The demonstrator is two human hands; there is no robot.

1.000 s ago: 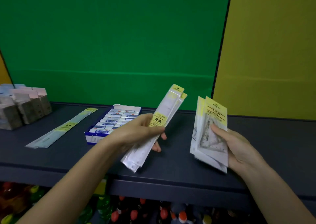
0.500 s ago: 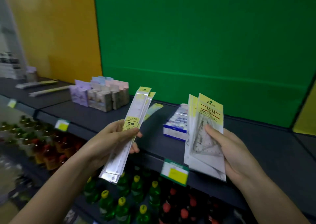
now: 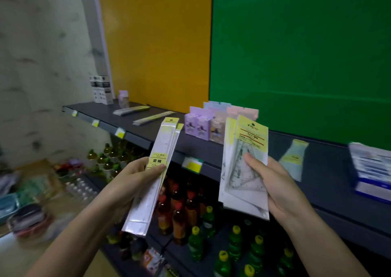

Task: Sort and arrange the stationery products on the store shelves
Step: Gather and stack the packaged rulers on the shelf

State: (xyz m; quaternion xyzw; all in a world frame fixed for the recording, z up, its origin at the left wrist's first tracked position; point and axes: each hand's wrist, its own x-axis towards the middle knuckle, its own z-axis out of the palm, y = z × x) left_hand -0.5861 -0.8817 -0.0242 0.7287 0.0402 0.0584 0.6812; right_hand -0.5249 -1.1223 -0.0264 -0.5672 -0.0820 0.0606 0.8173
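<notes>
My left hand (image 3: 135, 181) grips a couple of long ruler packs (image 3: 156, 171) with yellow labels, held upright and tilted in front of the dark shelf (image 3: 330, 183). My right hand (image 3: 273, 183) holds a stack of set-square packs (image 3: 239, 183), thumb pressed on the front one. Both bundles hang in the air before the shelf edge. More ruler packs (image 3: 155, 117) lie flat on the shelf at the far left, and another ruler pack (image 3: 293, 159) lies to the right of my right hand.
Pastel boxes (image 3: 201, 126) stand on the shelf behind the packs. A blue tray of erasers (image 3: 372, 168) sits at the right. Black-and-white boxes (image 3: 101, 88) stand at the far left end. Bottles (image 3: 190, 211) fill the lower shelves. Blurred goods lie at the lower left.
The view has swung left along the shelf: the eraser tray moved to the right edge and the far left shelf end came into sight. Both hands keep their packs.
</notes>
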